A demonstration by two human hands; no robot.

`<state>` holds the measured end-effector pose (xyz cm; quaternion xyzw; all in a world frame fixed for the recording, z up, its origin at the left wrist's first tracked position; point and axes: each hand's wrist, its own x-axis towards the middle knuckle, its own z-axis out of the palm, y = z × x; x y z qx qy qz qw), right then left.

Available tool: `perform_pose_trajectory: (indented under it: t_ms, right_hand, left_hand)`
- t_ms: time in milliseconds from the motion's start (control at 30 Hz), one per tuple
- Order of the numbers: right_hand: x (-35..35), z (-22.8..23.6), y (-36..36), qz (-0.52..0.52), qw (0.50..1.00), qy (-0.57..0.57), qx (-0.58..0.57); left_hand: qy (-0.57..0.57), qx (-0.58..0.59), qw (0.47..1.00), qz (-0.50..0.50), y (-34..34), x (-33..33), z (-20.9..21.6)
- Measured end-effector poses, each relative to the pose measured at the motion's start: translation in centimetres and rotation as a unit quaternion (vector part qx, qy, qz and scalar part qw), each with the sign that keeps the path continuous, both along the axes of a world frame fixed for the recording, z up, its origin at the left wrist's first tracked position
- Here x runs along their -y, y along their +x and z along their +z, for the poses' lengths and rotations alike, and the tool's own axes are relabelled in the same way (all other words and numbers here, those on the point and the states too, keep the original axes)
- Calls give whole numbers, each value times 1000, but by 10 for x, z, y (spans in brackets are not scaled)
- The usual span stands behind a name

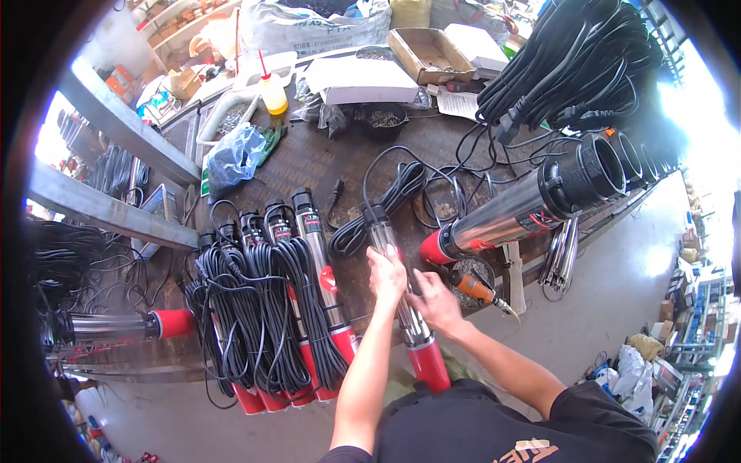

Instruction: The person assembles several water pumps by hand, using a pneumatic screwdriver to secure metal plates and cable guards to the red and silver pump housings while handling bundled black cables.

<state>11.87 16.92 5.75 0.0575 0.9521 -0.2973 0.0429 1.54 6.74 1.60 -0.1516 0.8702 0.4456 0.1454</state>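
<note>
A slim submersible pump point(414, 327) with a steel body and red end lies at a slant before me, its red end near my body and its black cabled top on the table. My left hand point(387, 274) is closed around the upper part of the steel body. My right hand point(437, 302) is at the pump's right side, fingers apart and slightly blurred, the fingertips at the tube. A coiled black cable point(401, 185) rests beside the pump's top. To the left, several similar pumps point(315, 245) lie side by side, most with bundled black cables point(255, 309) over them.
A thick steel pump point(505, 212) with a red end lies to the right. Below it are an orange-bodied air tool point(472, 287) and a bowl of small parts. A large black cable bundle point(571, 69), cardboard box point(432, 58) and yellow-liquid bottle point(273, 94) stand farther back. Metal beams point(116, 208) cross the left.
</note>
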Motion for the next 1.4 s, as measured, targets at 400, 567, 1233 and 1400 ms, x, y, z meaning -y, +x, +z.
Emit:
perform_pose_trajectory:
  t_ms: [400,567,1233,1400]
  right_hand:
    - [-148,17,40,414,863,281,-66]
    - [-144,-1,38,428,835,332,-94]
    - [-144,-8,35,396,872,266,-107]
    - [-134,-2,37,381,874,298,-50]
  left_hand:
    - [7,-99,994,38,3,-12,-9]
    - [1,-80,996,46,4,-12,-6]
    - [-22,-62,997,47,4,-12,3]
    - [-23,-76,996,49,6,-13,4]
